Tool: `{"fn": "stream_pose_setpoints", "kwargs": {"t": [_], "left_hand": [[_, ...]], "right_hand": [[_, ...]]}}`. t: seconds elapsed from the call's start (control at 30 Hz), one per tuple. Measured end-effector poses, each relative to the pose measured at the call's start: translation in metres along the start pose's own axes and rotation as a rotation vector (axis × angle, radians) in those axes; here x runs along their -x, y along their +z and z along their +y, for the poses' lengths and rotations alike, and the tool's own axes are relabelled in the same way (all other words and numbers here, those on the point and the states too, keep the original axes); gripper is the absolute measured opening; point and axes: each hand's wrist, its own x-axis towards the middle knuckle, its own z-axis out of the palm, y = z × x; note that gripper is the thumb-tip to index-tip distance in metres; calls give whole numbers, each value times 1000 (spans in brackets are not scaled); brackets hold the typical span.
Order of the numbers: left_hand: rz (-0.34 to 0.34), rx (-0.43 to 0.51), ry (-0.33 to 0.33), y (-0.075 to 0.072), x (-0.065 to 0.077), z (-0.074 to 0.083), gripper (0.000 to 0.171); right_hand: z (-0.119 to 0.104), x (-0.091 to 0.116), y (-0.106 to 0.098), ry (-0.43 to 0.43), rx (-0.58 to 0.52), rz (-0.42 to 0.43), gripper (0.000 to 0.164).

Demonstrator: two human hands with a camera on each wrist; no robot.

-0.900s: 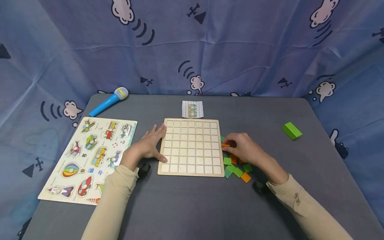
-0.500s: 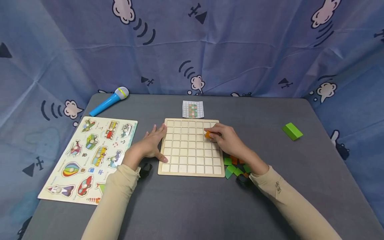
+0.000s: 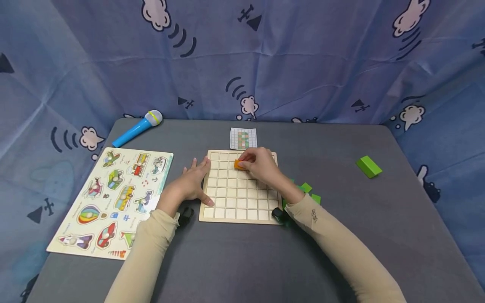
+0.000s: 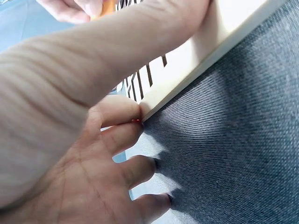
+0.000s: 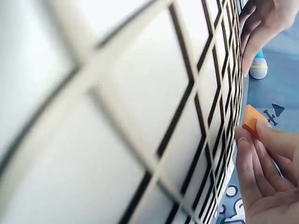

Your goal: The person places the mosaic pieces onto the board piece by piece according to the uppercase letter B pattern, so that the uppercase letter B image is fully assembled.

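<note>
My right hand point(image 3: 260, 167) pinches a small orange square tile point(image 3: 238, 164) between thumb and fingertips over the upper middle of a pale wooden grid board point(image 3: 231, 206). The right wrist view shows the tile point(image 5: 253, 119) tilted close to the grid. My left hand point(image 3: 188, 187) has its fingers spread at the board's left side. Its thumb lies on the lower left rim, as the left wrist view shows from below, with one finger right at the board's edge. Several green tiles point(image 3: 306, 187) lie at the board's right, partly hidden by my right wrist.
A printed pattern card point(image 3: 243, 139) lies behind the grid board. At the left are a picture puzzle board point(image 3: 72, 223) and a blue toy microphone point(image 3: 132, 132). A green block point(image 3: 369, 166) stands far right. A patterned cloth point(image 3: 310, 75) hangs behind the table.
My right hand has carried the orange tile from the pile at the right, leftward and away over the grid board. My left hand has stayed at the board's left edge.
</note>
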Motion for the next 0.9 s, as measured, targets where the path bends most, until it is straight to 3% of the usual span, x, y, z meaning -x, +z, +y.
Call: {"fn": "stream_pose_setpoints", "kwargs": {"t": [0.47,0.7,0.9], "left_hand": [[-2,1,-17,-2,1,3,138],[-2,-1,-22,-1,-1,3,138],[-9,-2,-15,2,-1,1,138]], "right_hand": [[-7,-17,14,-6,117,-35,7],[-10,-14,15,54,137,-17,7],[-5,-2,5,31,85,-57,10]]}}
